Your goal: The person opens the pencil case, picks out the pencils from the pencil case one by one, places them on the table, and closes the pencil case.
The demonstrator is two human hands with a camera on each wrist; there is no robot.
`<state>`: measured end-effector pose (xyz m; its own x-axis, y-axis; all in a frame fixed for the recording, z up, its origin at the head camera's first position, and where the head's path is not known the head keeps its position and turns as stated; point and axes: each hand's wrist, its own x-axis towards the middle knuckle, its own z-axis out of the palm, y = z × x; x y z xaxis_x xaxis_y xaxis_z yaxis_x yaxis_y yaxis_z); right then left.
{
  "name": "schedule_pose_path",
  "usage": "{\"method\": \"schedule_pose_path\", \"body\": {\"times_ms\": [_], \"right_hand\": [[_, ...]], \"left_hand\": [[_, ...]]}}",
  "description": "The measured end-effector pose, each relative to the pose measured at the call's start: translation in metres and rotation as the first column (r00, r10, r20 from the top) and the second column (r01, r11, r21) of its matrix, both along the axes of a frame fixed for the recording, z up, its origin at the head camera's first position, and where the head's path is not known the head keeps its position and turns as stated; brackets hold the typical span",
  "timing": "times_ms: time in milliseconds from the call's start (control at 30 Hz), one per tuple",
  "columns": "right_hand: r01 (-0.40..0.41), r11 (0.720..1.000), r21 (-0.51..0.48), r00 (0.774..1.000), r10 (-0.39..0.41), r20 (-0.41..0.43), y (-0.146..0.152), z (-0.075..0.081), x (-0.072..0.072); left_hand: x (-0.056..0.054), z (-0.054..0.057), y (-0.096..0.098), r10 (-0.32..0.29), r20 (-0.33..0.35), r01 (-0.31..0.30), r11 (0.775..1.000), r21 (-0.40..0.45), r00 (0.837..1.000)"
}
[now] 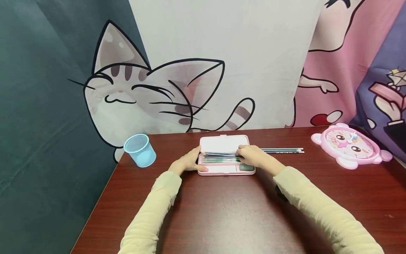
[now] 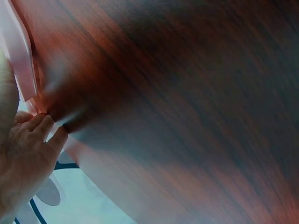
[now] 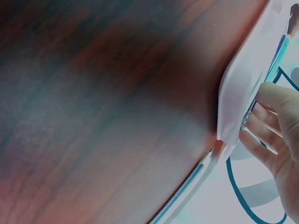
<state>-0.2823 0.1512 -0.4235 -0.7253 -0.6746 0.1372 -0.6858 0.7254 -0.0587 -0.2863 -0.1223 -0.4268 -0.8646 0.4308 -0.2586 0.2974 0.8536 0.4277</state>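
A pink pencil case (image 1: 220, 144) lies open on the table, its white inner lid toward the wall. Several pencils (image 1: 219, 159) lie lengthwise in its tray, beside a dark green block (image 1: 246, 167) in the front right compartment. My left hand (image 1: 188, 162) holds the case's left end, thumb at the front corner and fingers at the far side. Over the right part of the tray, my right hand (image 1: 256, 156) pinches pencils (image 3: 277, 58) between thumb and fingers; how many is hidden. More pencils (image 1: 283, 150) lie on the table right of the case.
A light blue mesh cup (image 1: 140, 151) stands at the table's left edge. At the far right lies a pink animal-shaped clock (image 1: 350, 145). A wall cloth with a cartoon cat (image 1: 139, 95) hangs behind the brown table (image 1: 222, 211).
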Motion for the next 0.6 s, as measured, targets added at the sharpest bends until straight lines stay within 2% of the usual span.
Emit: {"method": "schedule_pose_path", "body": {"times_ms": [167,300,433,600], "right_hand": [[0.004,1.000,0.022,0.999,-0.005,0.043,0.000,0.005,0.000],[0.020,1.000,-0.001,0.997,-0.020,0.075,0.004,0.009,0.000],[0.034,0.997,-0.069,0.995,-0.027,0.092,0.015,0.015,0.000],[0.027,0.985,-0.171,0.999,-0.018,0.050,0.040,0.023,0.000]], "left_hand": [[0.000,0.000,0.002,0.003,0.001,-0.003,1.000,-0.003,1.000],[0.000,-0.001,0.003,0.000,0.005,0.000,1.000,-0.015,1.000],[0.000,-0.001,0.003,-0.006,0.006,0.006,1.000,-0.010,1.000],[0.001,0.000,0.000,0.004,0.005,-0.004,1.000,0.000,1.000]]}}
